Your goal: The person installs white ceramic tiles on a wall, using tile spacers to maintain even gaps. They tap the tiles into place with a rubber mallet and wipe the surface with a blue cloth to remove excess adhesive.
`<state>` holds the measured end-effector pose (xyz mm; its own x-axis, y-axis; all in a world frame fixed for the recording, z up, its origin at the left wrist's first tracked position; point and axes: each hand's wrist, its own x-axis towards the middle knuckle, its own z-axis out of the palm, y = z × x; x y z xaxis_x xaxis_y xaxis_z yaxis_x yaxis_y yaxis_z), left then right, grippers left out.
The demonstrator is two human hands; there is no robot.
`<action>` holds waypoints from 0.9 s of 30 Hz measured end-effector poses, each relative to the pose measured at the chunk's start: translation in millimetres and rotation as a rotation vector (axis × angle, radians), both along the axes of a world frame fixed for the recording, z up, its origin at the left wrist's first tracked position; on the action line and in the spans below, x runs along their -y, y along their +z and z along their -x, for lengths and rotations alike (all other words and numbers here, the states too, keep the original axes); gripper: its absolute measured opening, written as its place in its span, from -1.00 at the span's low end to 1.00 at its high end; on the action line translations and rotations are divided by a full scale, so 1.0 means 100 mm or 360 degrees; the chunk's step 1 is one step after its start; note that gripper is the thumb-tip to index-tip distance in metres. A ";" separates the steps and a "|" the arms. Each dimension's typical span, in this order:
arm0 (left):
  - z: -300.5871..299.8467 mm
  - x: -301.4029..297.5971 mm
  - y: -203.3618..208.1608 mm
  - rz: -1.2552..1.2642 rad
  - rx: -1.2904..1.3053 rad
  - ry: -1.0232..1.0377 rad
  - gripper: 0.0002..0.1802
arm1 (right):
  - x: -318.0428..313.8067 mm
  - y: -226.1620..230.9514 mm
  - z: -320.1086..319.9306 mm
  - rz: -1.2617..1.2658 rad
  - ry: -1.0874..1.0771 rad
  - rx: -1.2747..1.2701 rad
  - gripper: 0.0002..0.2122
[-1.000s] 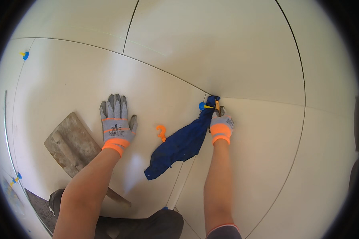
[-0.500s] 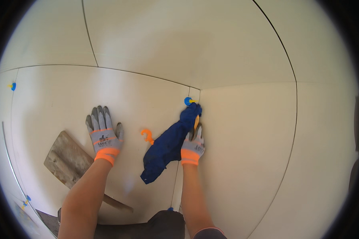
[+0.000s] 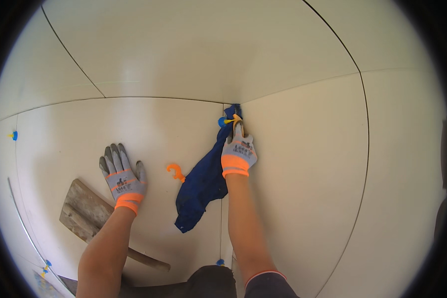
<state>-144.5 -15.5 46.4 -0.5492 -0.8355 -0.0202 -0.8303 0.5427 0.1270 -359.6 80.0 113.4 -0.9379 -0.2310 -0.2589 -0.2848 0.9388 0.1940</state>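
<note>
My left hand [image 3: 123,172], in a grey glove with an orange cuff, lies flat on the pale floor tile with its fingers stretched out. My right hand [image 3: 240,149], gloved alike, reaches into the corner where floor and walls meet. Its fingers press the end of a dark blue cloth [image 3: 203,181] there, with a small yellow-orange piece [image 3: 238,117] showing at the fingertips; what that piece is I cannot make out. Close by sits a blue and yellow tile-leveling clip [image 3: 223,122]. An orange hook-shaped piece [image 3: 176,172] sticks out beside the cloth.
A worn wooden float [image 3: 86,206] lies beside my left forearm, partly hidden by it. More blue and yellow clips [image 3: 14,135] stand along the tile joints at left, and a blue one [image 3: 220,262] near my knee [image 3: 211,280]. Large tiled walls [image 3: 303,164] rise ahead and at right.
My right hand has moved forward along the joint into the corner, and the cloth's far end has gone with it, past the clip. My left hand stays flat on the tile.
</note>
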 end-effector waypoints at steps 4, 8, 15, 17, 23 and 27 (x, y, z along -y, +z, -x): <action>0.01 -0.01 0.00 -0.0014 0.0006 0.0016 -0.32 | 0.01 0.04 0.09 -0.0089 0.0281 -0.0063 -0.61; 0.01 -0.02 0.01 -0.0019 -0.0023 0.0021 -0.32 | -0.01 0.02 0.05 -0.0278 0.0384 -0.0130 -0.56; 0.01 -0.01 0.03 -0.0020 0.0030 0.0014 -0.33 | 0.03 0.04 0.15 0.0023 -0.0001 0.0092 -0.51; 0.01 -0.02 0.03 -0.0004 0.0039 0.0022 -0.33 | -0.01 0.06 0.19 -0.0055 -0.0045 0.0390 -0.47; 0.01 0.00 0.00 0.0009 -0.0012 0.0000 -0.32 | 0.07 -0.03 0.13 -0.0114 0.0054 0.0206 -0.45; -0.01 0.00 -0.02 0.0058 -0.0087 -0.0016 -0.31 | 0.02 -0.08 0.05 0.0144 -0.0114 0.0075 -0.47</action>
<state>-143.8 -15.3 44.3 -0.5569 -0.8296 0.0402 -0.8172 0.5559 0.1523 -364.5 78.0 104.9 -0.9401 -0.1881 -0.2845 -0.2230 0.9701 0.0954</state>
